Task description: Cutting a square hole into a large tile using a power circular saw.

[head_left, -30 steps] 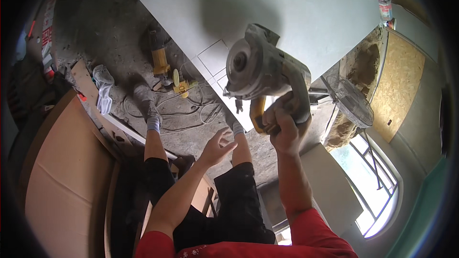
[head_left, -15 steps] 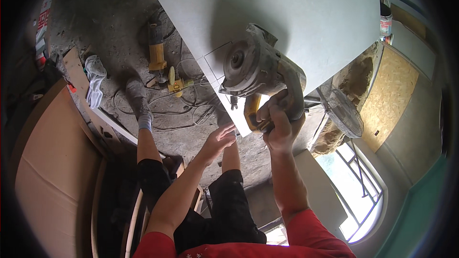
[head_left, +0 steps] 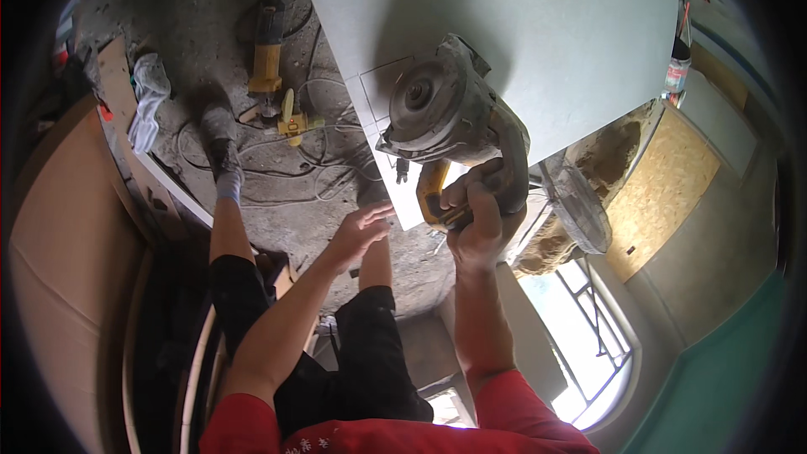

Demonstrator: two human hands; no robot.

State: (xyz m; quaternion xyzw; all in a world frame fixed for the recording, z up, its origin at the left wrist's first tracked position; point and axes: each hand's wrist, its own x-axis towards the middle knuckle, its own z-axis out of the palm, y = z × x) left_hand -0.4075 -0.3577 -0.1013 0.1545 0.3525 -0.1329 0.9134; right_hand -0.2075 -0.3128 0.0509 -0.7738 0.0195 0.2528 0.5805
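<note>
The bare left hand (head_left: 360, 232) hangs half open, fingers bent, the bare right hand (head_left: 481, 217) grips a yellow-and-grey handheld circular saw (head_left: 464, 113), a rough grey floor (head_left: 290, 235) spreads left of the large pale flat board (head_left: 572, 42) beneath the saw, a round wire-caged fan (head_left: 578, 212) stands right, and dust coats the saw.

"How are the arms (head_left: 282, 324) posed?"

"Both stretch forward, elbows bent, the right hand (head_left: 477, 219) clenched in a grip."

"And the left hand (head_left: 350, 240)?"

"Raised and unclenched, its fingers (head_left: 371, 215) slightly bent."
</note>
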